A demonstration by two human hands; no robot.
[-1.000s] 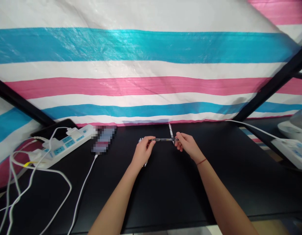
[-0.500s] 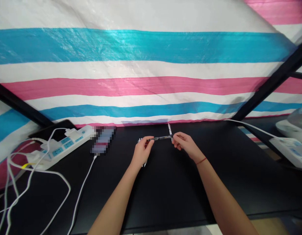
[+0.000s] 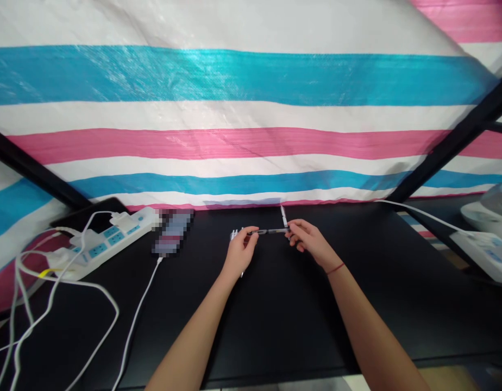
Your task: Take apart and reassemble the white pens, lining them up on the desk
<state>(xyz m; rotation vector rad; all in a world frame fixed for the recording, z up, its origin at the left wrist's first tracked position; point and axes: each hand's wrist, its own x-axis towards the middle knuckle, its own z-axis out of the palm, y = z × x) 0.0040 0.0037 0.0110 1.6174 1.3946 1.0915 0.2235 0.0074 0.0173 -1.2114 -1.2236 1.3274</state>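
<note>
Holding the slim pen-like stick [image 3: 272, 231] level seems to call for light, even pressure, the left hand [image 3: 240, 251] pinching one end, the right hand [image 3: 310, 240] the other.

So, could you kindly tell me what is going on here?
Someone's left hand and right hand hold a slim pen-like object between them, one at each end, over the black tabletop. A white stick-like item lies just beyond the right hand, and pale items by the left hand are partly hidden. A power strip lies farther left.
</note>
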